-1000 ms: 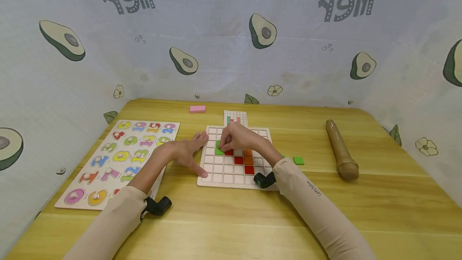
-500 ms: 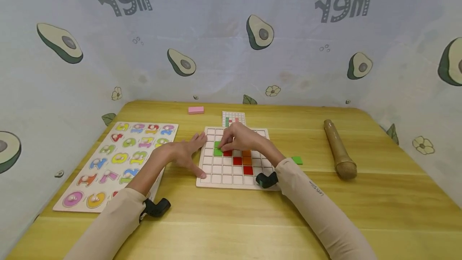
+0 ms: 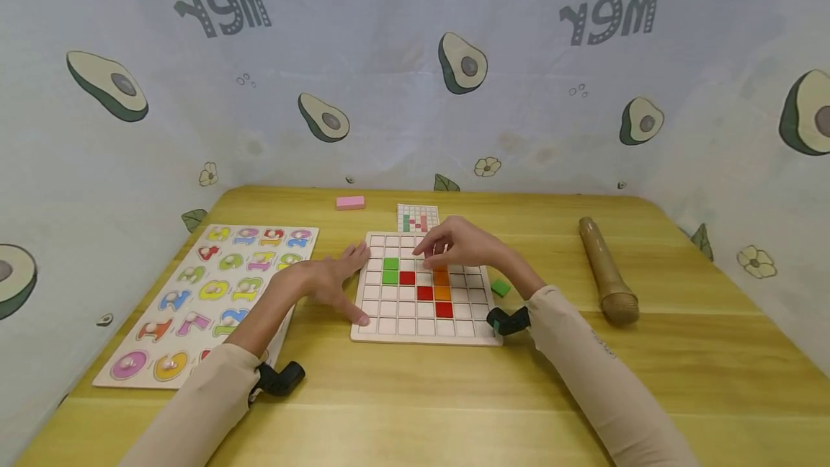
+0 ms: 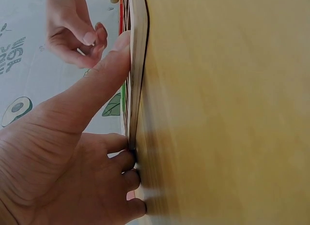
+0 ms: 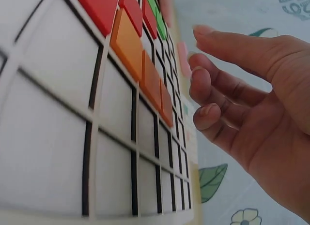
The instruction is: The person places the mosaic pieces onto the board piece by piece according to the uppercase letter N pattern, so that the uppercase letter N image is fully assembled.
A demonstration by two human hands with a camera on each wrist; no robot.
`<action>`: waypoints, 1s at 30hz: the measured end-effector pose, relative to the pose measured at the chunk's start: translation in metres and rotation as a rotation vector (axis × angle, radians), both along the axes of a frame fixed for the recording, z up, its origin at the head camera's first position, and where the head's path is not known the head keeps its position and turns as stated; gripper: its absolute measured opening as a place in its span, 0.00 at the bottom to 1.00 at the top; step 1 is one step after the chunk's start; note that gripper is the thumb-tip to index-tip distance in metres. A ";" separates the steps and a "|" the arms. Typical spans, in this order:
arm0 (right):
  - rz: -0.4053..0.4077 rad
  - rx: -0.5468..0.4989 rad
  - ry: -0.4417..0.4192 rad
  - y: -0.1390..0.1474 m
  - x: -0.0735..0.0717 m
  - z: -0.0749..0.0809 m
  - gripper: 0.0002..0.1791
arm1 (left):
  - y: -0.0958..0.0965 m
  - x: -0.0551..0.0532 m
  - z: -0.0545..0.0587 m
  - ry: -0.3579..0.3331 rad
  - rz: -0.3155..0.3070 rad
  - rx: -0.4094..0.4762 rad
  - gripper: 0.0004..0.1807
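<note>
A white grid board (image 3: 389, 309) lies at the middle of the table. Two green tiles (image 3: 390, 277), three red tiles (image 3: 424, 293) in a diagonal and some orange tiles (image 3: 442, 292) sit in its squares. My left hand (image 3: 324, 285) is spread along the board's left edge, its thumb (image 4: 104, 72) resting on the near left corner. Over the board hovers my right hand (image 3: 462, 243), fingers loosely bent and holding nothing. The right wrist view shows the right fingertips (image 5: 208, 110) apart from the board's surface. A loose green tile (image 3: 500, 287) lies just right of the board.
A small pattern card (image 3: 418, 216) lies behind the board. On the left is a number puzzle board (image 3: 150, 360) with knobbed pieces. A pink block (image 3: 350, 202) sits at the back, and a brown microphone-shaped object (image 3: 606, 269) lies to the right.
My right hand has lifted off the green tiles and moved right, leaving both in full view. The left hand stays at the board's edge.
</note>
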State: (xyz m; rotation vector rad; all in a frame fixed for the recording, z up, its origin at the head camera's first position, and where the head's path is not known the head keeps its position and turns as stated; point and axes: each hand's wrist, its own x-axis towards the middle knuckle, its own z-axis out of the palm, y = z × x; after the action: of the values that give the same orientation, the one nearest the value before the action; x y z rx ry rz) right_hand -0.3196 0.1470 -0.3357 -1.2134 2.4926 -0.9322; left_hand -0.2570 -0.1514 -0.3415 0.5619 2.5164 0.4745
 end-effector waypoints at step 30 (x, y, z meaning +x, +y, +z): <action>-0.031 0.039 -0.143 0.088 -0.009 -0.006 0.11 | -0.001 0.000 0.000 0.006 -0.001 -0.013 0.74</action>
State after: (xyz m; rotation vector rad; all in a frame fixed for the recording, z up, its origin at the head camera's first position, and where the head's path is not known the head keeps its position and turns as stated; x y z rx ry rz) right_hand -0.3285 0.2347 -0.3421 -1.0598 2.4125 -0.9389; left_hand -0.2569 -0.1524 -0.3411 0.5597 2.5230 0.4564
